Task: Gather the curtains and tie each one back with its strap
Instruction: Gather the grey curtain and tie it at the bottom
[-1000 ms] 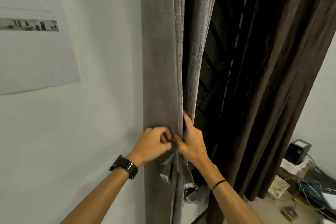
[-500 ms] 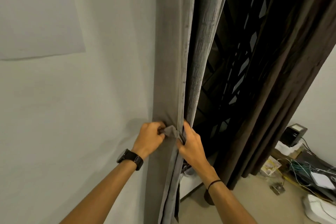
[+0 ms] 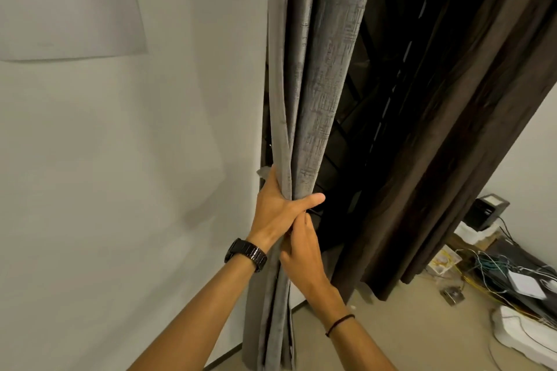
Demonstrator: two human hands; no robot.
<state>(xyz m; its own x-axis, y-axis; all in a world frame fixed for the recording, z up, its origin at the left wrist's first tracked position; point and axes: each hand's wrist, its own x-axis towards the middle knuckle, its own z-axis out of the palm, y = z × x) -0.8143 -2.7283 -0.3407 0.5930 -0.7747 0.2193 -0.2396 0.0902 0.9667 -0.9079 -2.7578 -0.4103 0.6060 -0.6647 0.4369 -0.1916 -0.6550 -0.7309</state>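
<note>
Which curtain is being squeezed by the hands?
The light grey curtain beside the white wall. The left hand grips its bunched folds, with the right hand just below. The dark brown curtain to its right hangs untouched.

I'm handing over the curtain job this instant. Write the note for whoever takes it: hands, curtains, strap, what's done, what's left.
Left hand: grips the gathered grey textured curtain in a bunch beside the white wall.
Right hand: just below the left, fingertips tucked in at the bunch; what they hold is hidden.
Strap: a small pale scrap above the left hand may be its end; no strap shows around the bunch.
Dark brown curtain: hangs to the right, no strap seen on it.
Done: grey curtain gathered.
Left: strap the grey one, then tie back the brown one.
</note>
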